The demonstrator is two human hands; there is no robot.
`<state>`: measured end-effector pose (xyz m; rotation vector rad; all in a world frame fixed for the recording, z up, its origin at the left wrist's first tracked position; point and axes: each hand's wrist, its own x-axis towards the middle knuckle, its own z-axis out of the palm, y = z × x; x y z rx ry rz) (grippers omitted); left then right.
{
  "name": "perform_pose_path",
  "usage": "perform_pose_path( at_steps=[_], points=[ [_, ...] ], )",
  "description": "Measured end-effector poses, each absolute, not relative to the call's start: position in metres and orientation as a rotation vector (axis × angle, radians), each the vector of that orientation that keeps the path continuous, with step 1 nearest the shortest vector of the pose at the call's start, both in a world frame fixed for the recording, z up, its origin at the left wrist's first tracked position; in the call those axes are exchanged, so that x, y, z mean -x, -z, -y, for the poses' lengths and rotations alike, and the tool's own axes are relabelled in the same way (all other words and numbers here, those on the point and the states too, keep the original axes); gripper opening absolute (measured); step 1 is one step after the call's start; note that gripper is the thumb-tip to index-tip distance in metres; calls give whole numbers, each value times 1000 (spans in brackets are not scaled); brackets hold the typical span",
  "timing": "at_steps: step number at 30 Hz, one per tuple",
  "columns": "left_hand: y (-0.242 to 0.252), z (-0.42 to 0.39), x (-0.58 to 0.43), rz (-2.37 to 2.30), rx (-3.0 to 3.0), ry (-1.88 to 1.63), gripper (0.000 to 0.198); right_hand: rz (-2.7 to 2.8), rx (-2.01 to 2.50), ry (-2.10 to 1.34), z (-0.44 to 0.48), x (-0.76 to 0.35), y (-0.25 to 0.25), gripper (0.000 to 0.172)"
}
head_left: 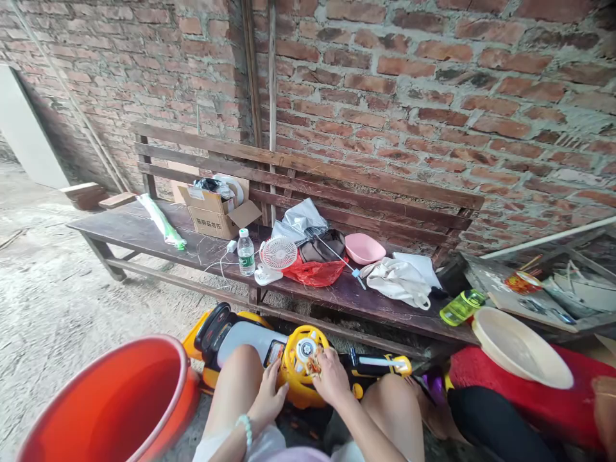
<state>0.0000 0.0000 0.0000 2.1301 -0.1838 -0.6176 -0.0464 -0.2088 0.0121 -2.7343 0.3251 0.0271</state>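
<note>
A yellow and white ride-on toy car [240, 337] lies on the ground between my knees, in front of a wooden bench. My left hand [268, 396] rests against the left side of its yellow steering wheel [301, 359]; a pale bead bracelet is on that wrist. My right hand [330, 378] is on the wheel's right side, fingers pinched on a small orange scrap at the hub. What the scrap is I cannot make out.
A large orange basin [115, 404] stands at lower left. The dark wooden bench [144, 234] holds a cardboard box [212, 208], water bottle [246, 252], small white fan [276, 256], red bag [315, 273], pink bowl [364, 248] and white cloth [399, 282]. A cream basin [520, 350] lies on red fabric at right.
</note>
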Motion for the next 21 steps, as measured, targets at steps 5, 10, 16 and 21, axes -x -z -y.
perform_pose_path(
  at_steps=[5,10,16,21],
  points=[
    [46,28,-4,284,-2124,679,93,-160,2632,-84,184,49,-23,52],
    [50,37,5,402,-2249,664,94,122,2651,63,170,-4,-45,46],
    [19,20,-4,767,-2627,750,96,320,2665,-252,184,-64,-39,33],
    [1,25,-10,827,-2758,762,101,8,2768,-155,211,-67,-37,31]
  ],
)
